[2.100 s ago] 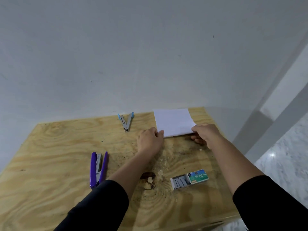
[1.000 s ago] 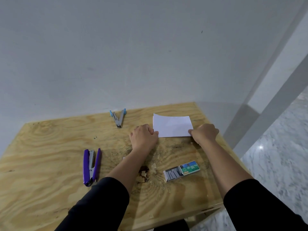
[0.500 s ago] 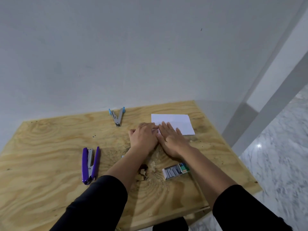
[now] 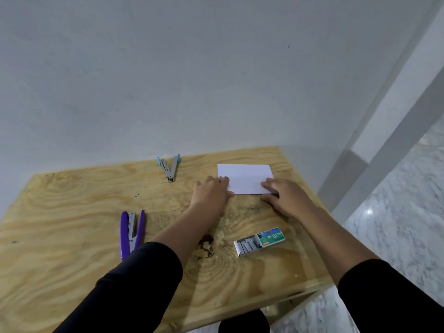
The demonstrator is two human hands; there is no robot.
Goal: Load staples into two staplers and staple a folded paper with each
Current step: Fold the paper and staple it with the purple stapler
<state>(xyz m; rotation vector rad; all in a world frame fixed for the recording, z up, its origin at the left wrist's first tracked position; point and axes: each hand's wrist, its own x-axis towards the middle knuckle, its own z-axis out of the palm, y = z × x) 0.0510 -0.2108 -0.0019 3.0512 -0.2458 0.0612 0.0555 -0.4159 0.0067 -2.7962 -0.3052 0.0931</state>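
A folded white paper (image 4: 245, 177) lies flat near the far right of the plywood table (image 4: 72, 212). My left hand (image 4: 211, 193) rests on the paper's near left corner, fingers curled. Flat on its near right corner lies my right hand (image 4: 283, 195), fingers spread. A purple stapler (image 4: 131, 233) lies opened on the left. Farther back, by the wall, a small blue-and-grey stapler (image 4: 169, 167) lies opened in a V. An open box of staples (image 4: 259, 241) with a green label sits near my right forearm.
A grey wall stands right behind the table. The table's right edge drops to a marble floor (image 4: 396, 212). A dark, rough knot (image 4: 206, 246) marks the wood between my forearms.
My right hand slid along the paper's near edge from beside my left hand to the right corner. The paper now lies flat in a narrower fold.
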